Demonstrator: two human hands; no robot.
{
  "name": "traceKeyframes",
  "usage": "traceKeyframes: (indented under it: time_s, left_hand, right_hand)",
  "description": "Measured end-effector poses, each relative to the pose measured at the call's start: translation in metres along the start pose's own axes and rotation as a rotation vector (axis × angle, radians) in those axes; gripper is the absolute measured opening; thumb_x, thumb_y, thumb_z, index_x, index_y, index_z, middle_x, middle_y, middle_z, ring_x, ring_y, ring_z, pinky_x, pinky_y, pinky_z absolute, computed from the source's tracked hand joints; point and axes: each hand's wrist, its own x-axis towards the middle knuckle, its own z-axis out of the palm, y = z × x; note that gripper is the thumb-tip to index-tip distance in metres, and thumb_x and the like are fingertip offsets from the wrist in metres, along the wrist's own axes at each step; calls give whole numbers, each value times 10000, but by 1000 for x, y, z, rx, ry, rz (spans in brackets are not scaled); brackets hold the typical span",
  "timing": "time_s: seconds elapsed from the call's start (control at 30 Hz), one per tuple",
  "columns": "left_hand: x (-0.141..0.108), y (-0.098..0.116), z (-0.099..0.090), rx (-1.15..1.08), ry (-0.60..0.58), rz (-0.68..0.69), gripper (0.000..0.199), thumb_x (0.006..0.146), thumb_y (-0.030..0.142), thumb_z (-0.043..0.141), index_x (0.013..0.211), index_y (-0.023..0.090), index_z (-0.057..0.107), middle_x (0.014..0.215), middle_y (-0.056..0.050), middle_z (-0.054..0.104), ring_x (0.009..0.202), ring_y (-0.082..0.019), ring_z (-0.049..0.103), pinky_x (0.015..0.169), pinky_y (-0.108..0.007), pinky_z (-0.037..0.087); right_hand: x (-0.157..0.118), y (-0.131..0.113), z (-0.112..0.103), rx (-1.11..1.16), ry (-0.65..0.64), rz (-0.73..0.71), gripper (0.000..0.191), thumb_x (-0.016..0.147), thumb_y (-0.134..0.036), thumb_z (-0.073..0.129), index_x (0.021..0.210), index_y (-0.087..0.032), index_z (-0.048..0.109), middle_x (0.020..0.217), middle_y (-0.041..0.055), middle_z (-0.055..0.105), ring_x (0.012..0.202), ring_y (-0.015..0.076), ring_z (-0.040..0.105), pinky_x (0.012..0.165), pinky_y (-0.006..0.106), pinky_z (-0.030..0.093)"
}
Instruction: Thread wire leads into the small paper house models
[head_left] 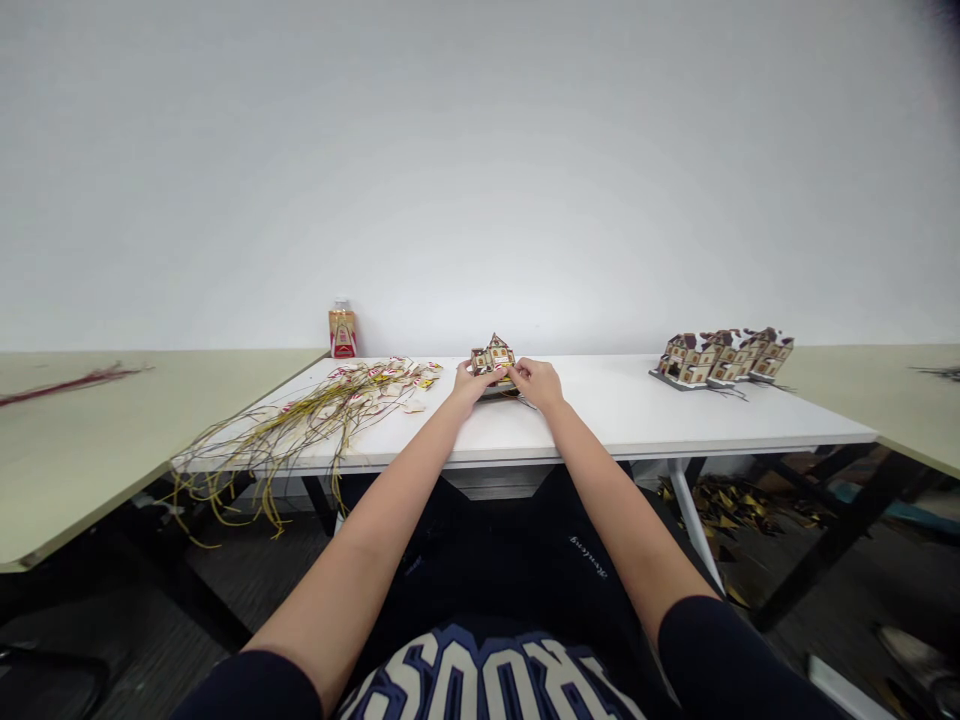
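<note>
A small model house (496, 352) with cream walls and dark roofs stands on a dark base near the middle of the white table. My left hand (470, 384) is closed around its left side, thumb across the front. At its right front, my right hand (538, 382) has its fingers pinched together against the house. A tiny red and yellow spot shows by the fingertips, too small to name. Thin wires appear under the right hand. My fingers hide the lower front of the house.
Left on the white table (600, 425) lies a tangle of yellow and dark wires (322, 410) with small white tags, hanging over the front edge. A bottle (343, 330) stands by the wall. Several similar model houses (724, 358) are lined up at right. Beige tables (67, 440) flank both sides.
</note>
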Motion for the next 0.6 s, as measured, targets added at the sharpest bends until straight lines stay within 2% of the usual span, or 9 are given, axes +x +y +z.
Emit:
traceKeyframes:
  time_s: [0.3, 0.43, 0.6]
  left_hand:
    - [-6, 7, 2, 2, 22, -21, 791, 497, 256, 926, 1143, 175, 477, 1085, -123, 661, 966, -225, 668, 908, -394, 523]
    - [-9, 11, 3, -9, 29, -23, 763, 542, 252, 909, 1151, 156, 458, 1101, -146, 659, 934, -220, 674, 882, -382, 532]
    - [-4, 6, 2, -23, 16, -11, 831, 484, 231, 931, 1157, 166, 447, 1136, -149, 650, 961, -225, 669, 885, -386, 533]
  right_hand:
    - [-1, -4, -3, -96, -51, -65, 289, 923, -440, 482, 820, -226, 645, 756, 30, 670, 689, 165, 560, 579, 261, 283]
    - [-3, -9, -6, -97, -39, -28, 286, 957, -439, 434, 927, -246, 643, 862, 36, 699, 758, 179, 581, 604, 264, 304]
    - [-3, -12, -8, -97, -70, -7, 284, 977, -436, 398, 1010, -263, 621, 969, 41, 707, 834, 194, 598, 623, 270, 328]
